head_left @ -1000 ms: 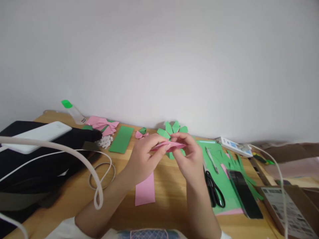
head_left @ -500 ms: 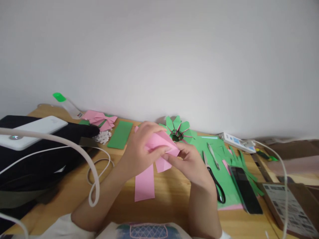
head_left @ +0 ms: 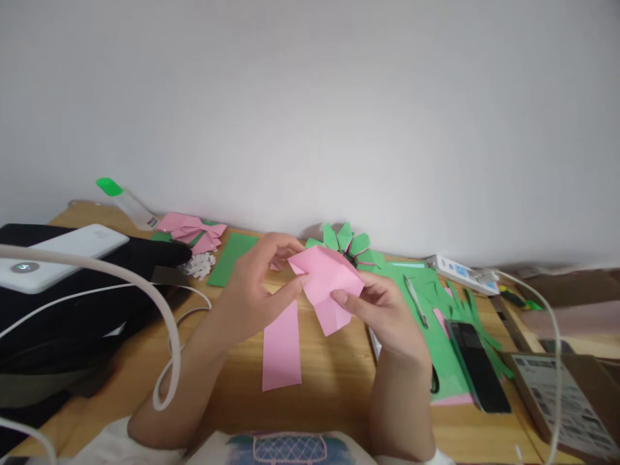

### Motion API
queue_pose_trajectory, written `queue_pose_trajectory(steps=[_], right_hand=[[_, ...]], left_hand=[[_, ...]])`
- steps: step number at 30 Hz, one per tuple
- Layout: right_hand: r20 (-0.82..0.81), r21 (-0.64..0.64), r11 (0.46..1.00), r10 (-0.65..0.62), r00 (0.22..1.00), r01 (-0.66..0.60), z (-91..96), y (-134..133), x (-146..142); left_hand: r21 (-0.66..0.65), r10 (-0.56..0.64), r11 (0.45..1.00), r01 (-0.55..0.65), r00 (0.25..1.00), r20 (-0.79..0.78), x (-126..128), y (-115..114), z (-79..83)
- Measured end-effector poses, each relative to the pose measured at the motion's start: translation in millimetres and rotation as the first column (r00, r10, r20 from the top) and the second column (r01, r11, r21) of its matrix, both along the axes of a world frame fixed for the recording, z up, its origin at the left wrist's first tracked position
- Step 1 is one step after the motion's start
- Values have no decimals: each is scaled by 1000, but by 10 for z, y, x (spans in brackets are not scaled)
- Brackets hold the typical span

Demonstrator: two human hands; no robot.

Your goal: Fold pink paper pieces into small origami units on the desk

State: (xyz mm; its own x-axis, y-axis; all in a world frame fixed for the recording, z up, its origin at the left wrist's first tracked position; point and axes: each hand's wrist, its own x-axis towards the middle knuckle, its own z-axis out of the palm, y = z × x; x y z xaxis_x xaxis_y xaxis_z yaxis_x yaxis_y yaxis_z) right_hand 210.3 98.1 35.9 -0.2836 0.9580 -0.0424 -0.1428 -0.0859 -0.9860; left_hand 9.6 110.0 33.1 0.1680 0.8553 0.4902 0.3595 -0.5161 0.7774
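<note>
— What do the hands hold?
— Left hand (head_left: 256,287) and right hand (head_left: 387,313) each pinch an edge of a creased pink paper (head_left: 325,284), held between them.
— Nearby?
— A strip (head_left: 281,345) lies between the wrists; a green flower (head_left: 351,244) sits just beyond the fingertips.

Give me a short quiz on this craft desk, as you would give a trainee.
1. True or false: the left hand and the right hand both hold the creased pink paper above the table.
2. Which thing lies flat on the table just below the left hand? A) a pink strip B) a blue cup C) a red book
3. Fill the gap: the folded paper ring behind the hands is mostly ____.
Key: 1 true; 2 A; 3 green.
</note>
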Motion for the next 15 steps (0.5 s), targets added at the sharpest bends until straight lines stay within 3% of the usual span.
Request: queue_pose_trajectory(steps=[7,12,15], right_hand=[[5,20,1000,8,1000,-8,-4,25,36],[12,21,999,47,999,-47,-9,21,38],[30,23,995,95,995,-96,0,17,49]], left_hand=[[-27,-22,999,25,996,92,-9,19,-31],[74,-162,984,159,986,28,-7,2,20],[-12,-192,981,194,978,86,-18,-9,33]])
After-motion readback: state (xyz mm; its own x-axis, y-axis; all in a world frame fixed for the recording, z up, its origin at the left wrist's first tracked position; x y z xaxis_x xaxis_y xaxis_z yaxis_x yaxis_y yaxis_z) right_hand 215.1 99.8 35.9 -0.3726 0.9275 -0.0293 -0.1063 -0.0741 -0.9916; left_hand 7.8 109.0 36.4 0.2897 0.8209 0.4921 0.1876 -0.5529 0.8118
